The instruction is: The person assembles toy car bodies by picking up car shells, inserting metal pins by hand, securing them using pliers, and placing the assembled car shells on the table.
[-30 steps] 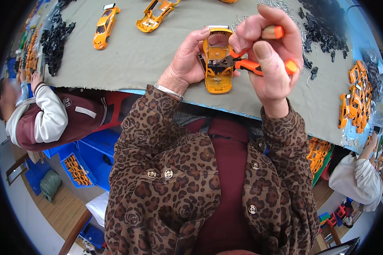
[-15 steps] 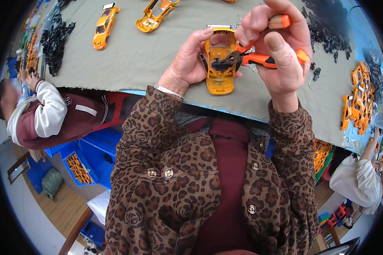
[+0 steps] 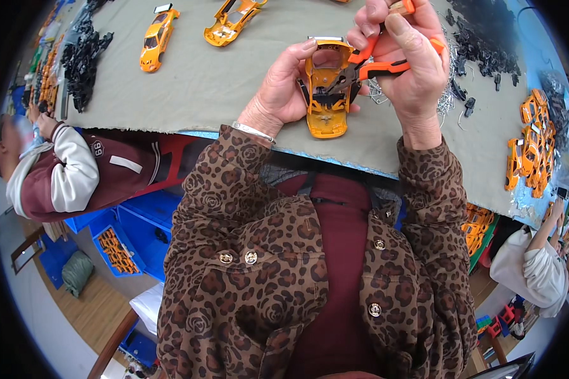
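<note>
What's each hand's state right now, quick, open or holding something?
Left hand: closed, holding the orange car shell.
Right hand: closed, holding the orange-handled pliers.

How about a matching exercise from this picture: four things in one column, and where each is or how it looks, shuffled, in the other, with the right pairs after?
Column one
1) Pliers
2) Nearest car shell
3) Bracelet
4) Jacket

Column two
a) Leopard-spotted
b) In the right hand
c) Around the left wrist
d) In the left hand

Right pairs: 1-b, 2-d, 3-c, 4-a.
</note>
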`<state>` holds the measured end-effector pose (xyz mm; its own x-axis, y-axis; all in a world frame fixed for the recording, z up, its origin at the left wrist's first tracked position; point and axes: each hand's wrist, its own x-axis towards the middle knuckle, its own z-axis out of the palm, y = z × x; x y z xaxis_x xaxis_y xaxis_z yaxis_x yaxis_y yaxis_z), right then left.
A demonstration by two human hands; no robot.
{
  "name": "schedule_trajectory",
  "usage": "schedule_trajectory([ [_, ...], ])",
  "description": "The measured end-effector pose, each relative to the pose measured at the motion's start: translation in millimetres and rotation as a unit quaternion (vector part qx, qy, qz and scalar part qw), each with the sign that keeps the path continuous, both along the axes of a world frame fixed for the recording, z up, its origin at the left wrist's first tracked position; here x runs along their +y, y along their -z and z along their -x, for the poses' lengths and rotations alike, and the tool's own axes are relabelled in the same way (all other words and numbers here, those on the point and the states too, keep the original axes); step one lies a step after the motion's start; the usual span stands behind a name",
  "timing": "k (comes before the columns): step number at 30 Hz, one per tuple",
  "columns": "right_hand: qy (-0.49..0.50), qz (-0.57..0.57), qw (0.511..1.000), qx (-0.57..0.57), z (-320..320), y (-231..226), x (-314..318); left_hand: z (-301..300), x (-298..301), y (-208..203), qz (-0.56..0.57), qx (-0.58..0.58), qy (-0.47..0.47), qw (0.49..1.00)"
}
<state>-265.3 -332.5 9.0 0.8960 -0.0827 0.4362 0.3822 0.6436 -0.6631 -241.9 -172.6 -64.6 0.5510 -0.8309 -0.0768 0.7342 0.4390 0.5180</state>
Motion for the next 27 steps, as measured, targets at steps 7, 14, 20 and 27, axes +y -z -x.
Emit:
schedule_trajectory([
  [7,0.006,-0.007,1.000,0.025,-0.8,5.3,-1.7,2.4,-1.8,-1.6,0.028,0.039,-0.003,0.999],
  [14,0.159,0.154,0.968,-0.116,58.5,18.5,20.1,-6.8,0.7,0.8,0.041,-0.003,0.015,0.999],
  [20,0.206,0.201,0.944,-0.162,76.5,26.3,26.7,-6.3,-0.8,2.7,-0.011,-0.025,-0.008,1.000],
  [27,0.182,0.206,0.943,-0.187,87.9,24.1,30.0,-4.1,0.3,-3.7,-0.001,-0.016,0.027,0.999],
])
